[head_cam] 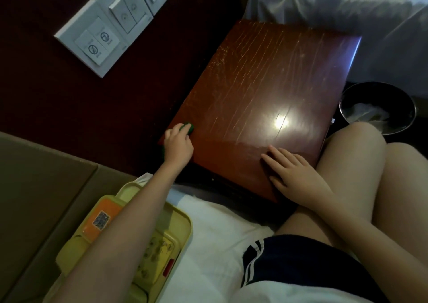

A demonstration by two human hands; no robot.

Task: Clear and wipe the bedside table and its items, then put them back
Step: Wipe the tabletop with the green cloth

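The brown surface [266, 89] is bare and shiny, with thin streaks and a bright light spot. At its 8 o'clock corner the left hand [178, 142] is curled tight on a green cloth [188, 127], pressing it on the wood. The right hand [294, 170] lies flat with fingers spread at the 5 o'clock edge. A yellow tray [178, 224] sits on the bed at 7 o'clock. A bin [377, 108] stands at 3 o'clock.
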